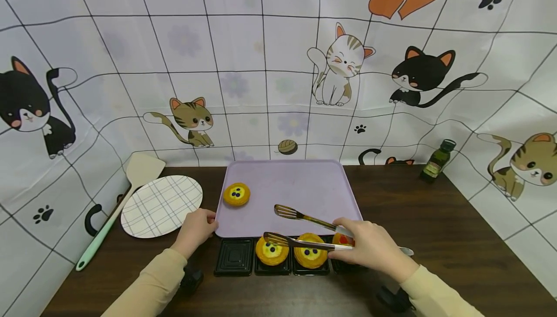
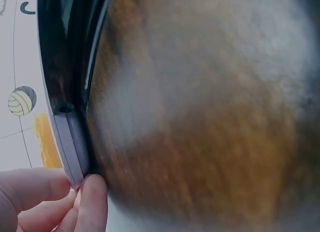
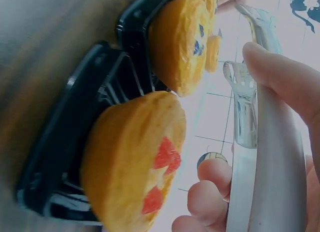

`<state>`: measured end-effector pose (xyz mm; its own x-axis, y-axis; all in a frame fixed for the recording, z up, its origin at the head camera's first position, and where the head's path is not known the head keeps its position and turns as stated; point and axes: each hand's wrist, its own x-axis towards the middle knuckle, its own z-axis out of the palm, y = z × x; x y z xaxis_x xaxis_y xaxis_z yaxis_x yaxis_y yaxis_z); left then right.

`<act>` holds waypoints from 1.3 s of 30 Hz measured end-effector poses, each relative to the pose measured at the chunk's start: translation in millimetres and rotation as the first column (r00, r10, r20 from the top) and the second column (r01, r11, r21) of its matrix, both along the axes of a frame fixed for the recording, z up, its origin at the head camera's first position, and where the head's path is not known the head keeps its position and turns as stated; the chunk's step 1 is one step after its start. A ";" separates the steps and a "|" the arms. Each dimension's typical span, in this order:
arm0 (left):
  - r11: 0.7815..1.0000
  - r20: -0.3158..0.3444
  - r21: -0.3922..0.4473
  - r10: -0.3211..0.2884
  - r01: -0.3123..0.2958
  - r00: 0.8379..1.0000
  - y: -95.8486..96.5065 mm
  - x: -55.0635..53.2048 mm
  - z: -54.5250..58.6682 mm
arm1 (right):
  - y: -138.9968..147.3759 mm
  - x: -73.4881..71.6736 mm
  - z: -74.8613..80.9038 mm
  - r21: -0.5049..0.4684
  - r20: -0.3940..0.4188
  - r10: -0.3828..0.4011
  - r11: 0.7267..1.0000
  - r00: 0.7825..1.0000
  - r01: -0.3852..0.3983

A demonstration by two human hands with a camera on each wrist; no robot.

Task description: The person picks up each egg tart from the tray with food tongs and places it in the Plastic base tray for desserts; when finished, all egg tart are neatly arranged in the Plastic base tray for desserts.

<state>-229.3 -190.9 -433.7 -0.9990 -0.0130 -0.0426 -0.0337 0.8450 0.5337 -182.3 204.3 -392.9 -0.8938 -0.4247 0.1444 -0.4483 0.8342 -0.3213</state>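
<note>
My left hand pinches the near left corner of the lilac tray between thumb and fingers; the left wrist view shows that tray corner up close. My right hand holds metal tongs, their two slotted ends spread apart with nothing between them. One tart with blue dots lies on the tray's left side. Below the tongs, a second blue-dotted tart and a third sit in black plastic containers. A red-topped tart sits in the rightmost container, partly hidden by my right hand in the head view.
The leftmost black container shows its ridged bottom. Left of the tray are an oval checked board and a spatula with a mint handle. A green bottle stands at the back right. Cat-patterned sheeting walls the table.
</note>
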 end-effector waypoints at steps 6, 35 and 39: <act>1.000 -0.006 0.007 -0.003 0.003 1.000 -0.6 -0.1 -0.4 | -10.5 -14.4 5.6 0.012 -0.003 0.019 1.000 1.000 -0.019; 1.000 -0.004 0.001 0.008 -0.008 1.000 -1.0 -1.9 -1.5 | -99.8 -84.0 11.8 0.045 0.064 -0.025 0.999 0.998 0.022; 1.000 -0.021 -0.005 -0.001 0.001 1.000 -0.7 -1.3 -1.2 | -103.9 -86.2 10.3 0.060 0.061 -0.033 0.998 0.998 0.029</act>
<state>-230.6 -191.6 -434.9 -0.9997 -0.0118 -0.0220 -0.0217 0.8476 0.5302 -268.5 100.4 -382.6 -0.9130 -0.4030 0.0636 -0.4028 0.8656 -0.2974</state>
